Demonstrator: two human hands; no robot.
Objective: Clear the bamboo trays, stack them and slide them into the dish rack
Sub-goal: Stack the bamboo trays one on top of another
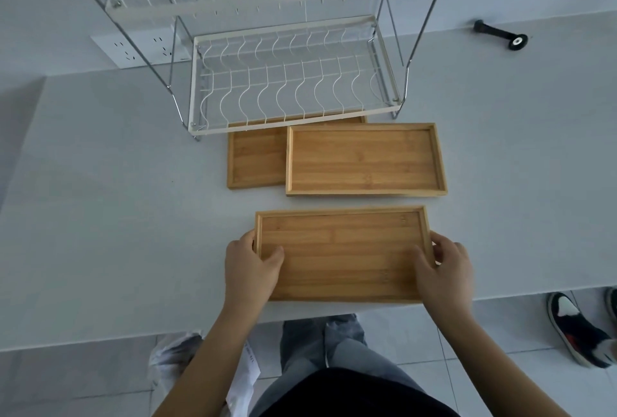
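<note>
At lower centre, an empty bamboo tray [340, 254] was gripped by left hand [250, 266] and right hand [445, 264], seemingly for stacking.

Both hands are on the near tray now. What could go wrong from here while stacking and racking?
1. The held tray, gripped at its short ends by the left hand and right hand, sits by the table edge; a slip may drop it.
2. The middle tray overlaps the far tray askew, so a stack could sit crooked.
3. The far tray lies partly under the dish rack; lifting may snag it.
</note>
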